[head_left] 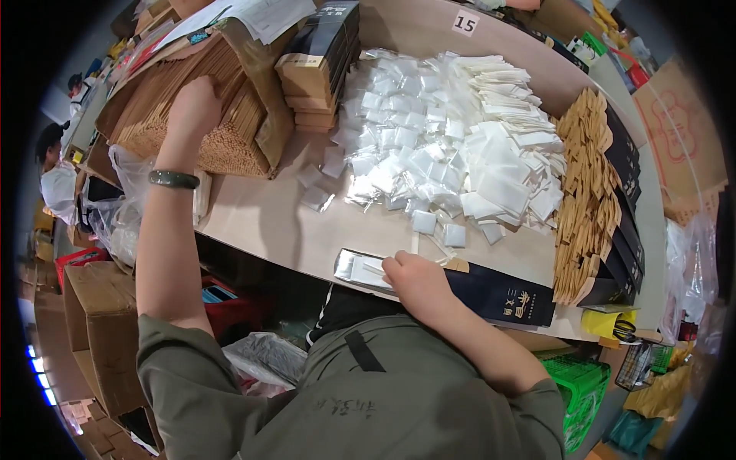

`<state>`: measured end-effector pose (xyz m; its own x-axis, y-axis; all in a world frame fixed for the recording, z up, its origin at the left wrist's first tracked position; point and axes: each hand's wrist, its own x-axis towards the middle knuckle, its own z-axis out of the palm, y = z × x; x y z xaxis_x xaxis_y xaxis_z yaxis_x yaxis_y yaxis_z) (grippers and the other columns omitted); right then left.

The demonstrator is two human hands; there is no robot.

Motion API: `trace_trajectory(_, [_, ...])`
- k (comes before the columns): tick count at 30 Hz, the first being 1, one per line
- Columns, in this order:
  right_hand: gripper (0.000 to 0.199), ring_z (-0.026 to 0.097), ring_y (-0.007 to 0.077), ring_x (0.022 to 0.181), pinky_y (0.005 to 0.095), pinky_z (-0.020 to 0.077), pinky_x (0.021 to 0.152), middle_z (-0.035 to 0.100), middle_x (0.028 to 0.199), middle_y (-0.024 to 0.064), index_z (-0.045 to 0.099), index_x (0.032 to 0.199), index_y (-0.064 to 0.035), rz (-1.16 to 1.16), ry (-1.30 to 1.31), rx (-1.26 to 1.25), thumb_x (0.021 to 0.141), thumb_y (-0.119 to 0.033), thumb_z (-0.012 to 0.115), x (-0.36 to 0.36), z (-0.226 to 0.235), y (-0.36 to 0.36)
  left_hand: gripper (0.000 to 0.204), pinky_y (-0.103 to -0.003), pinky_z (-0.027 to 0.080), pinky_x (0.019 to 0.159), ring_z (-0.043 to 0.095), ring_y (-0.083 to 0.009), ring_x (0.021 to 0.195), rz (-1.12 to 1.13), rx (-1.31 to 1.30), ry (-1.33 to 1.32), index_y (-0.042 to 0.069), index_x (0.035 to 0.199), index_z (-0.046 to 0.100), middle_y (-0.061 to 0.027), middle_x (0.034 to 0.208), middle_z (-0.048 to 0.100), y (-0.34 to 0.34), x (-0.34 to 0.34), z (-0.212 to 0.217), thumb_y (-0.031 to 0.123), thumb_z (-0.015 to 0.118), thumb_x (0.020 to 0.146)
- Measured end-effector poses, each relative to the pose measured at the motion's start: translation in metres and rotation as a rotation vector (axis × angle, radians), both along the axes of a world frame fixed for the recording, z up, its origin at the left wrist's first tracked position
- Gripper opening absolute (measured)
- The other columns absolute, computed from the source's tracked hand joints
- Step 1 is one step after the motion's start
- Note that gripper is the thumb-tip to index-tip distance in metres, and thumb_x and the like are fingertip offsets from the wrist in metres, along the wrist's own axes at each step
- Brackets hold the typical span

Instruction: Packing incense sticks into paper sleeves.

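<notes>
Reading the tabletop as a dial, I see the left hand [197, 103] among the wooden sticks [241, 142] at ten o'clock (whether its fingers grip any, I can't tell). At six, the right hand [422, 287] pinches a white packet [359, 269], near a dark sleeve [502, 295] at five. The sticks look light, stiff, best drawn by their ends; the packet seems soft, slick, safest by its edge.

The left hand [194, 106] is showing its back at far left, arm [163, 253] outstretched; the right hand [418, 282] is pinching near centre.
</notes>
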<state>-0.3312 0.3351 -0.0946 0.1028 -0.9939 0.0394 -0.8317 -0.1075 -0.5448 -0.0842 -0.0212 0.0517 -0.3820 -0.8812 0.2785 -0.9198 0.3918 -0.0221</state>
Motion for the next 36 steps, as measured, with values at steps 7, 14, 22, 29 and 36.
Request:
trace_trajectory(7, [0.025, 0.063, 0.0314, 0.09, 0.039, 0.0521, 0.076, 0.063, 0.102, 0.0123, 0.062, 0.094, -0.0037, -0.192, -0.081, -0.253, 0.076, -0.013, 0.077, -0.029, 0.012, 0.041, 0.015, -0.022, 0.038, 0.069, 0.046, -0.0079, 0.076, 0.006, 0.203, 1.218, 0.005, 0.097, 0.062, 0.0012, 0.083, 0.053, 0.144, 0.059, -0.103, 0.017, 0.055, 0.101])
trace_trajectory(14, [0.033, 0.051, 0.0402, 0.122, 0.047, 0.0429, 0.102, 0.054, 0.134, 0.0214, 0.06, 0.092, 0.0, -0.012, 0.003, -0.184, 0.072, -0.017, 0.08, -0.051, -0.006, 0.069, 0.004, -0.023, 0.048, 0.077, 0.057, -0.0081, 0.083, -0.288, 1.123, 0.792, -0.002, 0.094, 0.064, -0.0008, 0.086, 0.065, 0.224, 0.018, -0.137, -0.002, 0.065, 0.09])
trace_trajectory(22, [0.036, 0.051, 0.04, 0.121, 0.0471, 0.0435, 0.101, 0.053, 0.134, 0.0231, 0.058, 0.092, -0.001, 0.039, -0.02, -0.2, 0.071, -0.02, 0.081, -0.04, -0.012, 0.059, 0.013, -0.034, 0.053, 0.074, 0.065, -0.0283, 0.08, -0.645, 0.76, 0.664, 0.004, 0.091, 0.071, -0.0113, 0.097, 0.064, 0.271, -0.077, -0.161, 0.002, 0.073, 0.078])
trace_trajectory(29, [0.04, 0.054, 0.0389, 0.117, 0.0464, 0.0455, 0.098, 0.056, 0.128, 0.0213, 0.059, 0.098, -0.0012, -0.099, 0.074, -0.181, 0.07, -0.021, 0.081, -0.038, -0.005, 0.057, 0.016, -0.032, 0.055, 0.069, 0.07, -0.0196, 0.076, -0.205, 0.734, 0.758, -0.001, 0.101, 0.069, -0.0136, 0.093, 0.065, 0.275, -0.096, -0.172, 0.001, 0.071, 0.086])
trace_trajectory(36, [0.025, 0.06, 0.037, 0.091, 0.0484, 0.0495, 0.076, 0.062, 0.098, 0.0197, 0.062, 0.094, -0.0005, -0.125, -0.144, -0.353, 0.072, -0.011, 0.065, -0.029, -0.018, 0.059, 0.056, -0.04, 0.051, 0.091, 0.064, -0.0343, 0.104, -0.536, 0.907, 0.657, 0.001, 0.135, 0.048, -0.0199, 0.108, 0.065, 0.306, -0.098, -0.133, 0.014, 0.073, 0.086])
